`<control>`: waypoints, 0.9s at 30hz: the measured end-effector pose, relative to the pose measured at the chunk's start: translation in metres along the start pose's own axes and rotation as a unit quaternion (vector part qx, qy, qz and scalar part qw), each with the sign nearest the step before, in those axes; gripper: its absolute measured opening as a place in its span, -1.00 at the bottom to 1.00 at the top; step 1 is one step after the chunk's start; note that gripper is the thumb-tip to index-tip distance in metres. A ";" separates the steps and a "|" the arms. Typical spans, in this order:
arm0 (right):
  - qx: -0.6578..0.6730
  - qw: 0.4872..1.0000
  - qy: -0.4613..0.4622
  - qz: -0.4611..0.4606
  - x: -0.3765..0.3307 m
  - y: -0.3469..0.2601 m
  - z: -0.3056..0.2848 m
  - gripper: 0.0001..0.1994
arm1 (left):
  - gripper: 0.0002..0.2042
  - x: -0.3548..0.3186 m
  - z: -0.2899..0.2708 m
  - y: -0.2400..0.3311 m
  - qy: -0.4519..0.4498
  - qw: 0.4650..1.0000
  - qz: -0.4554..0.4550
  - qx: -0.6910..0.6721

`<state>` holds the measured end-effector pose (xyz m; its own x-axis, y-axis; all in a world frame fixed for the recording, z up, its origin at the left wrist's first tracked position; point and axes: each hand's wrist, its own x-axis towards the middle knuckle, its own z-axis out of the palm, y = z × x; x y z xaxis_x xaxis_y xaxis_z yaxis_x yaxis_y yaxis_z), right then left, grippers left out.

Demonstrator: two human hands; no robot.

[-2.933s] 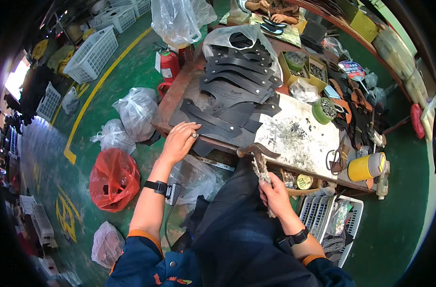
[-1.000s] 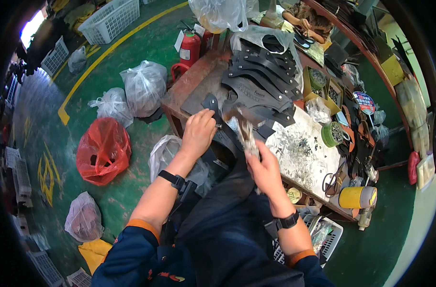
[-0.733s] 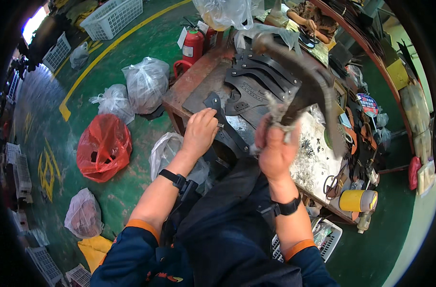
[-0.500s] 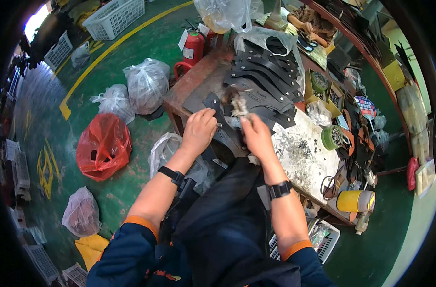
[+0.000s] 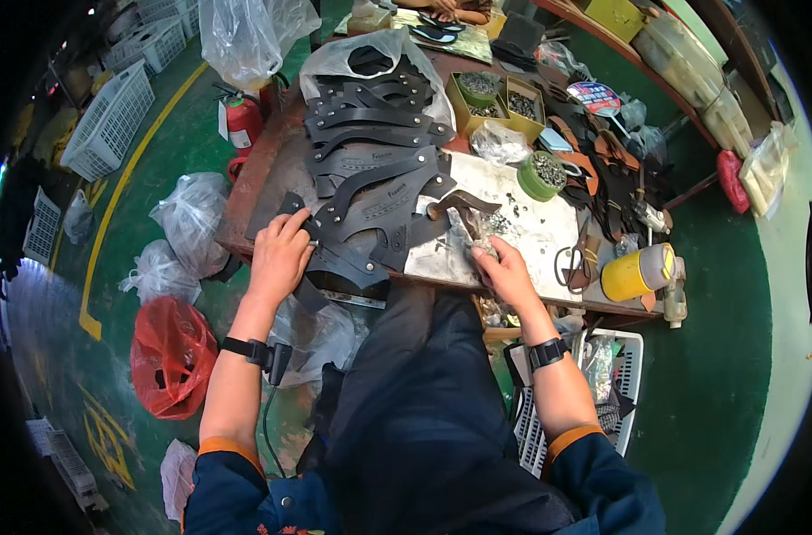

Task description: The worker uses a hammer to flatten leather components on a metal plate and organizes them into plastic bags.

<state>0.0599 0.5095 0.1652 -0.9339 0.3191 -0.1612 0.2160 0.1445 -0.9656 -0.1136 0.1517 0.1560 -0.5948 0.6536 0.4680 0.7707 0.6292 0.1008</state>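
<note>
My right hand (image 5: pixel 509 275) is closed round the wrapped, pale handle of a hammer (image 5: pixel 465 208), whose dark metal head lies over the front of a worn white sheet (image 5: pixel 548 214). My left hand (image 5: pixel 281 254) is bent over a black leather strap (image 5: pixel 309 294) at the table's left front edge. A small metal end shows beside its fingertips; the rest of that piece is hidden. Right of this hand, black leather pieces (image 5: pixel 379 209) with metal rivets lie overlapped in a long stack, partly in a clear plastic bag (image 5: pixel 312 71) at the far end.
A green tub (image 5: pixel 541 176) of small metal parts stands on the sheet, with boxes of more parts (image 5: pixel 523 105) behind. Scissors (image 5: pixel 582 260) and a yellow jar (image 5: pixel 636 275) sit at the right. Bags, a red sack (image 5: pixel 172 357) and a fire extinguisher (image 5: pixel 242 120) stand left.
The hammer, blurred over the leather earlier, is now lower and over the white sheet. My right hand has moved right, away from my left hand. The whole view has shifted.
</note>
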 end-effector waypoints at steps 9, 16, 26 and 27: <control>0.027 0.998 0.027 -0.048 0.008 -0.009 0.024 -0.74 | -0.81 0.002 0.003 0.003 0.000 1.000 0.006 0.002; -0.154 0.984 -0.043 -0.082 0.037 -0.019 0.043 -0.57 | -0.82 0.002 0.002 0.004 -0.002 1.000 0.019 0.018; -0.163 0.985 0.008 -0.059 0.046 -0.012 0.036 -0.53 | -0.80 -0.113 -0.043 -0.017 0.165 0.955 -0.244 -0.019; -0.140 0.990 -0.005 -0.003 0.045 -0.017 0.035 -0.57 | -0.76 -0.132 -0.038 -0.019 0.170 0.912 -0.353 -0.120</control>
<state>0.0045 0.4888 0.1672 -0.9378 0.3086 -0.1592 0.2801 0.4013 -0.8721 -0.0411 0.0381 0.1255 -0.8883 -0.0732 0.4533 0.2754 0.7052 0.6534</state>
